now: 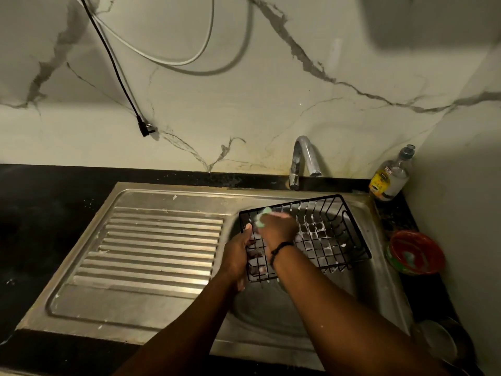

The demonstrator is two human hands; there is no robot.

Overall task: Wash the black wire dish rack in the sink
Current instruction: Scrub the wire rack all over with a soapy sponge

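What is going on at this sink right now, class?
A person is scrubbing a black wire dish rack held over the steel sink. The left hand grips the rack's near left edge and holds it tilted, while the right hand rubs a pale green scrubber on the rack's wires. Soap foam clings to the rack. No water shows at the tap. A soap bottle stands in the corner.

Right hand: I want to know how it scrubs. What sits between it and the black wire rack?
In the head view, a light green scrubber sits between the right hand and the black wire rack, pressed to its soapy wires.
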